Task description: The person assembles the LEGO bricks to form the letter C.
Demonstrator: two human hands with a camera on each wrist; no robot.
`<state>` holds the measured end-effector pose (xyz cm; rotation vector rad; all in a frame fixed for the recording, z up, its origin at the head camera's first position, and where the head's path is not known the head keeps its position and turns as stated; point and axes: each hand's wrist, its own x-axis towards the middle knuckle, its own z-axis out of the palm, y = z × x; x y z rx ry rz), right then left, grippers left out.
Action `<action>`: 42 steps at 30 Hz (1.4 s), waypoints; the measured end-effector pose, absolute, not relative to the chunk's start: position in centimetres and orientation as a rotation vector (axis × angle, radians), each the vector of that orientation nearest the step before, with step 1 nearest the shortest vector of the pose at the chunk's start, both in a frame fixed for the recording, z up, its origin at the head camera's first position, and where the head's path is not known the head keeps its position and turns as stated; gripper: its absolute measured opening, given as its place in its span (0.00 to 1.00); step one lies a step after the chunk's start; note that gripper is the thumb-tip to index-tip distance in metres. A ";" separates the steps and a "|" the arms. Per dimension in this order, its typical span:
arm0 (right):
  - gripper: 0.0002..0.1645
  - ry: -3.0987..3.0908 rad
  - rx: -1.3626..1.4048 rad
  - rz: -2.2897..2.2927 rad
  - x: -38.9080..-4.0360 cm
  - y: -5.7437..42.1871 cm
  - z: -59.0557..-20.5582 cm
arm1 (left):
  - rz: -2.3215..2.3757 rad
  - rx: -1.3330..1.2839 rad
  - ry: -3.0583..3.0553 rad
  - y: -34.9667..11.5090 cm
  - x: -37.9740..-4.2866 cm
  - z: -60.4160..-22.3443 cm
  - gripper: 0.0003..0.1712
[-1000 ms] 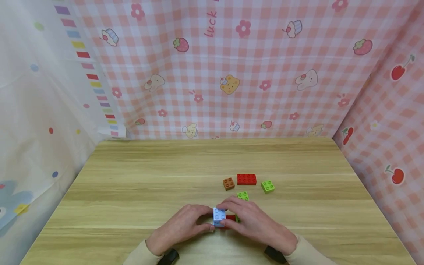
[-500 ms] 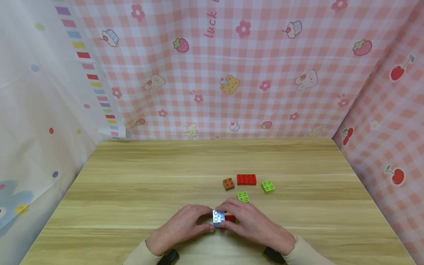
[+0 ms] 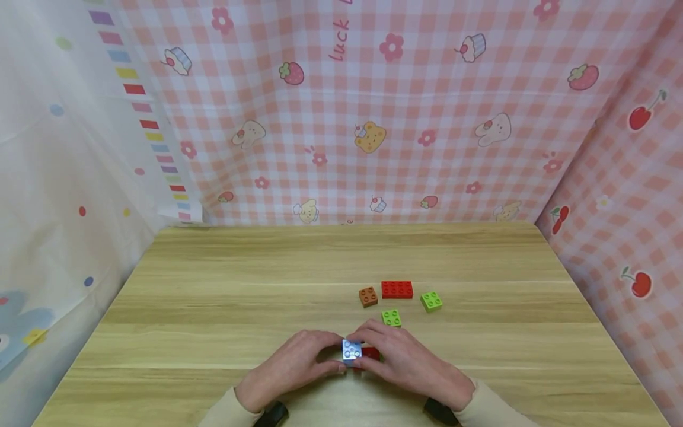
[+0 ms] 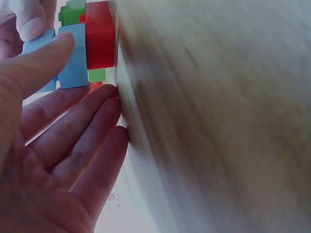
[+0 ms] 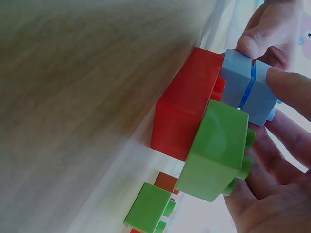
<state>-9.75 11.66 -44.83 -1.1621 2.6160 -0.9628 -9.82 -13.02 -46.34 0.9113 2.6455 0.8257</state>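
Note:
In the right wrist view, a red toy building brick [image 5: 182, 104] lies on the table with a light blue brick [image 5: 235, 73] on one end and a green brick [image 5: 216, 138] on the other. My left hand [image 3: 296, 363] pinches the lower blue brick, its thumb across the side and the other fingers spread out by the tabletop. My right hand [image 3: 408, 359] pinches a second light blue brick [image 3: 351, 349] between thumb and fingers. This upper brick sits over the lower one, a thin gap showing between them.
Behind the hands on the wooden table [image 3: 240, 267] lie a brown brick [image 3: 368, 296], a longer red brick [image 3: 397, 289], a lime green brick [image 3: 431, 301] and another lime green brick [image 3: 391, 318] close to the right fingers. Patterned cloth [image 3: 341, 118] hangs around the table.
The upper blue brick and my right hand have moved slightly down and left, and the brick's top has tilted a little. My left hand has stayed in place.

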 end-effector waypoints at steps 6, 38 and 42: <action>0.17 2.614 -1.146 -0.946 -9.8 11.8 -44.8 | 0.830 0.943 2.667 -12.9 -9.8 -46.3 0.20; 0.33 2.676 -0.945 -0.881 -8.6 12.5 -43.5 | 1.206 0.764 2.514 -12.2 -8.6 -46.5 0.26; 0.28 2.720 -0.955 -0.920 -8.8 13.8 -43.2 | 1.322 0.831 2.472 -11.9 -8.6 -46.4 0.25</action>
